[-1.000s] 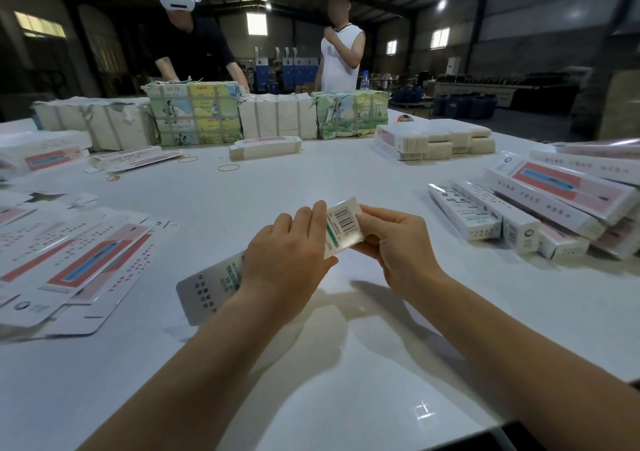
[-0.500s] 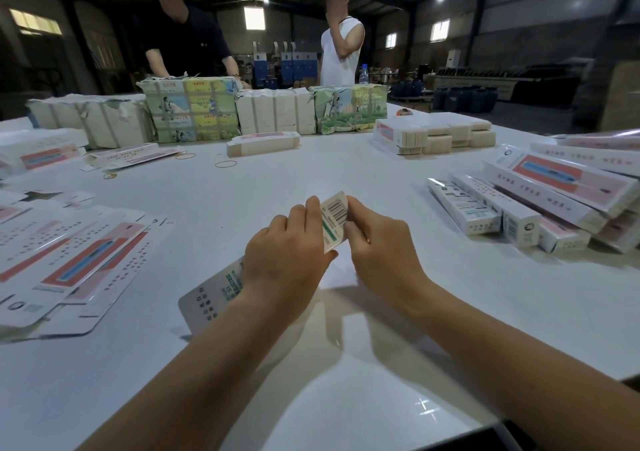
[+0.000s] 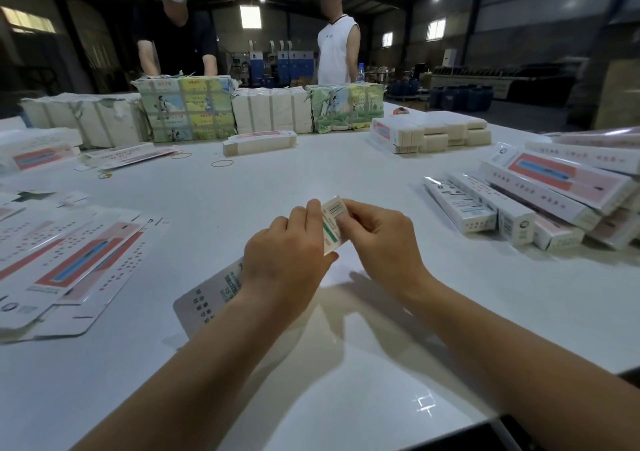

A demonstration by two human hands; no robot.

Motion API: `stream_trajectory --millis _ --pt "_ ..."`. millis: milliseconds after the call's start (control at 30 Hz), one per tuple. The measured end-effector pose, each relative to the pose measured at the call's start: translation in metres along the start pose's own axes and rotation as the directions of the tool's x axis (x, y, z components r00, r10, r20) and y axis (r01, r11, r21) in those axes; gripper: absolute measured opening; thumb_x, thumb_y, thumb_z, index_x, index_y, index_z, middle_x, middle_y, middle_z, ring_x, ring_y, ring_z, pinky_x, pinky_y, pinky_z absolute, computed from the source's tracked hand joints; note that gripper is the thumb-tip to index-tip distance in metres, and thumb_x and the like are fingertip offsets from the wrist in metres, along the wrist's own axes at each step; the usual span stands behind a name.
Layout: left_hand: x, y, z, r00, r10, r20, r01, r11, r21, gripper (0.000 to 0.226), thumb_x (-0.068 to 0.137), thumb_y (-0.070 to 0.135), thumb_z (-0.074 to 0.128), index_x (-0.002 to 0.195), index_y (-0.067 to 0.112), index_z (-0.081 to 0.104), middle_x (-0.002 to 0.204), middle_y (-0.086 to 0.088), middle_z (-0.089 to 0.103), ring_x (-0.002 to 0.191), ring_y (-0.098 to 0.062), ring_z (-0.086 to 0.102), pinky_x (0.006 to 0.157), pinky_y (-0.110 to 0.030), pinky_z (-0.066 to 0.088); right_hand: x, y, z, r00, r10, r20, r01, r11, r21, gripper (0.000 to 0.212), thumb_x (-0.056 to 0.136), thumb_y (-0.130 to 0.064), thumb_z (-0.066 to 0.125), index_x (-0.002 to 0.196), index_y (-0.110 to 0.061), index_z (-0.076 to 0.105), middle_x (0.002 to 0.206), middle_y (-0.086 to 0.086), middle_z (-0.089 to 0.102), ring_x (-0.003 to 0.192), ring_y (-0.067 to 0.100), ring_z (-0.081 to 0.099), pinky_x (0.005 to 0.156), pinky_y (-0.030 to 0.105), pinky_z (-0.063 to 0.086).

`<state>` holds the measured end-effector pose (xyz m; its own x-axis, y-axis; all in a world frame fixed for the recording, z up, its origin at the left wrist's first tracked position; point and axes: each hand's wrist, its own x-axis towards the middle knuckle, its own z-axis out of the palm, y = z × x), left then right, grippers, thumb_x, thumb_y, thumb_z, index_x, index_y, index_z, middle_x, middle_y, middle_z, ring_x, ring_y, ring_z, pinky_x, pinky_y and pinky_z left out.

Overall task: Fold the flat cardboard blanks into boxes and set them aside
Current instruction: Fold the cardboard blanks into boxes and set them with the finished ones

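I held the cardboard blank (image 3: 211,293) above the middle of the desk (image 3: 311,176). My left hand (image 3: 284,253) gripped it, fingers curled over; my right hand (image 3: 377,239) pinched its barcoded end flap. Finished boxes (image 3: 485,208) lay along the right edge.

The table (image 3: 311,180) is plain glossy white. The held carton (image 3: 211,294) is white with dark print, a green stripe and a black barcode. The flat blanks (image 3: 69,263) are white with red-pink panels, blue bars and rows of dots. The wrapped bundles (image 3: 187,111) show green and yellow pictures.
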<state>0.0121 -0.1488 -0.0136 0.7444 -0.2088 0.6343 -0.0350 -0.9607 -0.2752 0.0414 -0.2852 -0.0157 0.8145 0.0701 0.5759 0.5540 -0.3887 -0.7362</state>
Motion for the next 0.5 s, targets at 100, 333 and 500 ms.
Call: stream_trajectory --millis 100,333,500 --pt "0.003 -0.005 -0.002 0.998 -0.054 0.018 0.056 0.994 -0.093 0.074 0.066 0.048 0.08 0.119 0.001 0.06 0.084 -0.01 0.065 0.064 -0.024 0.062 0.042 -0.026 0.041 0.001 -0.004 0.003 0.983 0.158 0.094 -0.178 0.941 0.286 0.035 0.097 -0.009 0.051 0.132 -0.01 0.055 0.117 0.001 0.067 0.103 0.015 0.063 0.088 0.031 0.055" --pt "0.003 -0.025 0.014 0.996 -0.038 0.08 0.047 0.994 -0.103 0.074 0.087 0.056 0.053 0.142 0.011 0.033 0.114 -0.003 0.056 0.094 -0.021 0.058 0.056 -0.027 0.034 -0.003 0.0 0.012 0.94 0.099 0.326 -0.173 0.963 0.206 0.074 0.092 -0.004 0.054 0.151 -0.028 0.015 0.144 -0.006 0.042 0.125 0.009 0.046 0.103 0.02 0.042" --pt "0.003 -0.033 0.019 0.97 0.116 0.214 -0.058 0.964 -0.26 0.075 0.086 0.06 0.048 0.147 0.022 0.025 0.129 0.006 0.05 0.11 -0.016 0.054 0.074 -0.031 0.049 0.002 0.009 0.006 0.902 -0.142 0.407 0.258 0.935 -0.245 0.089 0.082 -0.011 0.067 0.152 -0.018 0.012 0.158 0.003 0.016 0.145 0.019 0.009 0.115 0.019 0.019"
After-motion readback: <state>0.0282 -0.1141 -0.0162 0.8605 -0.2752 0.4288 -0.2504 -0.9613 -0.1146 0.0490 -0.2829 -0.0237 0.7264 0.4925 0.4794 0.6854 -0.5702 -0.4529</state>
